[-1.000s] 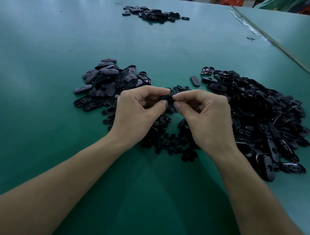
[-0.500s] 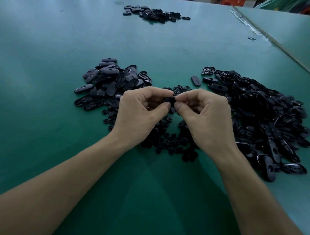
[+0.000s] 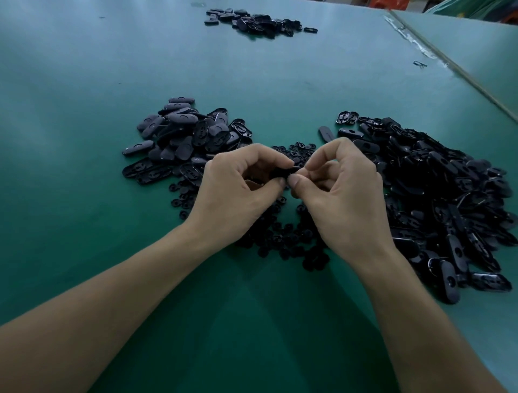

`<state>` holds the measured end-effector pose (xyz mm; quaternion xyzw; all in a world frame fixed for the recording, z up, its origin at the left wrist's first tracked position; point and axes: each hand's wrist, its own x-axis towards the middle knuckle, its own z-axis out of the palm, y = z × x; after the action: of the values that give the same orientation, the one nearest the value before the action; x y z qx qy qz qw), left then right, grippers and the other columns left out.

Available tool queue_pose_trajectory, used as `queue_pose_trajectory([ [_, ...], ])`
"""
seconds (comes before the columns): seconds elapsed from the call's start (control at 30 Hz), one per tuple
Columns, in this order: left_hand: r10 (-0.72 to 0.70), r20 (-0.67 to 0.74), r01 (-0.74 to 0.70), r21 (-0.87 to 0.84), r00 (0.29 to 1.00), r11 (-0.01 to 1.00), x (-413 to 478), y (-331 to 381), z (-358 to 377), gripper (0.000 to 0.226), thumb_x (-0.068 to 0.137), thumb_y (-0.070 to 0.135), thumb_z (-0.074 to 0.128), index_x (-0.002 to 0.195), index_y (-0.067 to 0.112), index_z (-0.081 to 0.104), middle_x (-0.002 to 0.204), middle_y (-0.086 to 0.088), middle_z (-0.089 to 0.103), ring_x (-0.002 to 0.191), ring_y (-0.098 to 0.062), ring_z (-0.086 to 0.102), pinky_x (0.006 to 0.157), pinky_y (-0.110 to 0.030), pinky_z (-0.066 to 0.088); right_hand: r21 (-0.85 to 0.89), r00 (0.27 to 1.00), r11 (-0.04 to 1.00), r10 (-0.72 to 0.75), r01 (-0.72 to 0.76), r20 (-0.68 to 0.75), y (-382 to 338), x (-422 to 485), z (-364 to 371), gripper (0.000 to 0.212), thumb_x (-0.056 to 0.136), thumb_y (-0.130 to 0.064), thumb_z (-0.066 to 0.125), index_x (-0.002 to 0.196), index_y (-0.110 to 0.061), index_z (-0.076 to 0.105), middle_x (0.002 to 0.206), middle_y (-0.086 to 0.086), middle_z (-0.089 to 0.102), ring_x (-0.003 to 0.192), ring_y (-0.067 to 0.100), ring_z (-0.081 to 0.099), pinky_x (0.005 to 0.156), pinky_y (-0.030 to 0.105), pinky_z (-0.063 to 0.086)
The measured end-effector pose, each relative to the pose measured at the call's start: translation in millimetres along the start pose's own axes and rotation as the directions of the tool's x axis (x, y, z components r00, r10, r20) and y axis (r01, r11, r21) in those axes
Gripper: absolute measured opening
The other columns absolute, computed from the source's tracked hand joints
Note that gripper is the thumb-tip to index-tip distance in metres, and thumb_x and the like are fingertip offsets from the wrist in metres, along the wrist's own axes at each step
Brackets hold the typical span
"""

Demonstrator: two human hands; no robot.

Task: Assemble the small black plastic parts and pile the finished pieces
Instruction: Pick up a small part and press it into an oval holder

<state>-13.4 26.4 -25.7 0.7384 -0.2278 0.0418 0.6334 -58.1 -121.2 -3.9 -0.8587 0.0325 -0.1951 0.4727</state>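
A broad green table (image 3: 84,117) spreads out here, pale light sheening its far left; a second green table (image 3: 476,50) butts against its right edge.

table top (image 3: 84,146): flat teal-green, no pattern; paler bluish sheen toward the far left
left pile (image 3: 182,131): oval shells, matte charcoal-grey backs, black ribbed undersides
right pile (image 3: 448,196): oval shells, glossy black, thin white glints on the edges
small round parts (image 3: 286,238): plain black, no sheen
held part (image 3: 283,171): black, no markings visible
far pile (image 3: 260,22): black with a few grey highlights
table seam (image 3: 437,56): pale whitish line on the right
neighbouring table (image 3: 476,42): same green
corner object (image 3: 386,3): orange-red, too cropped to identify
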Motion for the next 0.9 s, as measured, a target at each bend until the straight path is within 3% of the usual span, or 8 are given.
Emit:
queue_pose_trajectory([
  [0.13, 0.004, -0.005, -0.004, 0.002, 1.0, 1.0, -0.4, 0.9, 0.7, 0.029, 0.084, -0.003, 0.072, 0.094, 0.024, 0.072, 0.087, 0.008, 0.074, 0.081, -0.011, 0.071, 0.069, -0.032, 0.06, -0.032, 0.999, 0.998, -0.047, 0.046, -0.018, -3.0, -0.1, 0.1, 0.03, 0.084, -0.012, 0.078, 0.074, -0.031, 0.056, 0.07, -0.01, 0.067, 0.065, 0.006, 0.065, 0.058, 0.018, 0.049],
  [0.3, 0.015, -0.029, -0.015, 0.012, 0.999, 1.0, -1.1, 0.7, 1.9, 0.022, 0.087, 0.003, 0.074, 0.097, 0.022, 0.071, 0.086, 0.009, 0.073, 0.077, -0.006, 0.068, 0.066, -0.029, 0.057, -0.052, 0.992, 0.992, -0.12, 0.118, -0.038, -7.4, -3.6, 0.1, 0.027, 0.087, -0.01, 0.074, 0.078, -0.033, 0.062, 0.073, -0.014, 0.069, 0.068, 0.009, 0.069, 0.066, 0.031, 0.058],
  [0.43, 0.024, -0.042, -0.024, 0.007, 0.999, 1.0, -0.4, -1.6, 1.0, 0.013, 0.09, 0.009, 0.074, 0.101, 0.015, 0.071, 0.087, 0.003, 0.074, 0.078, -0.017, 0.071, 0.067, -0.047, 0.06, -0.046, 0.987, 0.987, -0.154, 0.153, -0.033, -10.0, -4.9, 0.9, 0.026, 0.087, -0.009, 0.073, 0.082, -0.033, 0.064, 0.074, -0.016, 0.07, 0.066, 0.013, 0.069, 0.064, 0.032, 0.057],
  [0.53, 0.03, -0.038, -0.03, 0.015, 0.999, 0.999, 0.7, -3.8, 0.7, 0.013, 0.091, 0.008, 0.073, 0.101, 0.015, 0.071, 0.088, 0.0, 0.074, 0.078, -0.021, 0.071, 0.069, -0.048, 0.06, -0.032, 0.989, 0.989, -0.142, 0.141, -0.039, -8.9, -3.7, 0.7, 0.026, 0.086, -0.009, 0.075, 0.082, -0.033, 0.065, 0.073, -0.016, 0.07, 0.067, 0.007, 0.069, 0.066, 0.029, 0.058],
  [0.63, 0.03, -0.046, -0.029, 0.012, 0.998, 1.0, 1.5, -4.7, 1.9, 0.019, 0.09, 0.006, 0.072, 0.098, 0.023, 0.069, 0.088, 0.002, 0.074, 0.077, -0.018, 0.07, 0.071, -0.044, 0.06, -0.021, 0.991, 0.993, -0.121, 0.12, -0.051, -6.0, -1.4, 0.6, 0.021, 0.084, -0.012, 0.077, 0.088, -0.031, 0.068, 0.078, -0.014, 0.07, 0.073, 0.002, 0.068, 0.07, 0.025, 0.057],
  [0.77, 0.024, -0.03, -0.026, -0.045, 0.999, 0.999, 2.1, -3.9, 1.8, 0.022, 0.089, 0.003, 0.07, 0.098, 0.023, 0.068, 0.087, 0.009, 0.072, 0.074, -0.005, 0.066, 0.071, -0.023, 0.053, -0.006, 0.994, 0.994, -0.105, 0.105, 0.01, -1.8, 1.6, -1.3, 0.023, 0.086, -0.012, 0.076, 0.104, -0.027, 0.075, 0.093, -0.014, 0.072, 0.086, 0.003, 0.069, 0.079, 0.023, 0.057],
  [0.9, 0.001, -0.019, -0.003, -0.105, 1.0, 0.994, 2.6, -3.1, 0.9, 0.026, 0.089, -0.001, 0.07, 0.1, 0.023, 0.067, 0.082, 0.011, 0.074, 0.073, -0.001, 0.066, 0.07, -0.017, 0.052, 0.091, 0.996, 0.993, -0.078, 0.074, 0.04, 3.4, 5.0, -4.0, 0.02, 0.087, -0.009, 0.076, 0.1, -0.023, 0.076, 0.088, -0.017, 0.074, 0.085, 0.0, 0.071, 0.082, 0.019, 0.057],
])
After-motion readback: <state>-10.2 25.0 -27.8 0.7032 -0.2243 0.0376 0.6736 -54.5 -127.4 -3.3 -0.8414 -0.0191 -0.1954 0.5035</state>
